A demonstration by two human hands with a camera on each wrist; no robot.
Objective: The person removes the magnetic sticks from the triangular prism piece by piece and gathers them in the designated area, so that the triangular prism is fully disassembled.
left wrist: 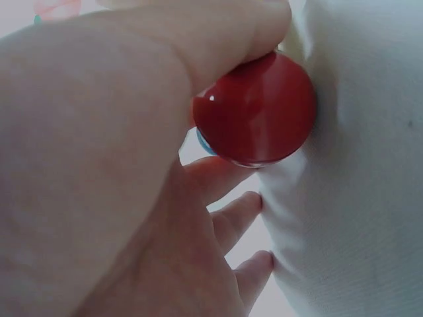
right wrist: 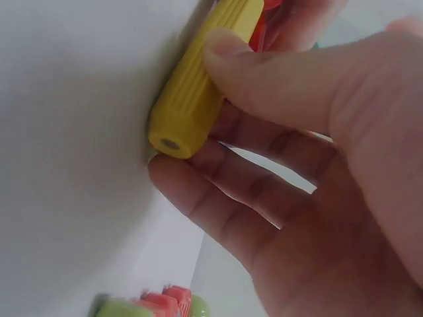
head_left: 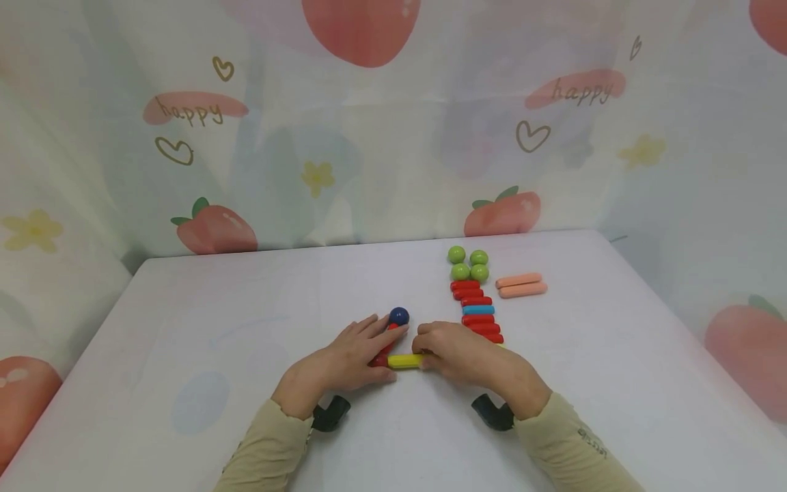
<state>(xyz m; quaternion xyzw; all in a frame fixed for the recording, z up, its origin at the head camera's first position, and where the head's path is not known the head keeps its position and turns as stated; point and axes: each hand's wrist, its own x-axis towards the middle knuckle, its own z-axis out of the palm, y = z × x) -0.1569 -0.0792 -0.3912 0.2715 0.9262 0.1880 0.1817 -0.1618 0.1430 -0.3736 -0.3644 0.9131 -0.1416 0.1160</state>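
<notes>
My left hand rests on the table with its fingers spread. Its thumb and index finger lie on either side of a shiny red ball, holding it. From that ball a red magnetic rod runs away to a dark blue ball, close to my left fingertips. My right hand pinches a yellow magnetic rod between thumb and fingers. In the right wrist view the ridged yellow rod shows a grey metal disc in its near end. Its other end meets the red ball in the head view.
Right of my hands lies a column of red rods with one light blue rod among them. Behind it sit several green balls. Two peach-coloured rods lie to their right. A patterned curtain surrounds the white table.
</notes>
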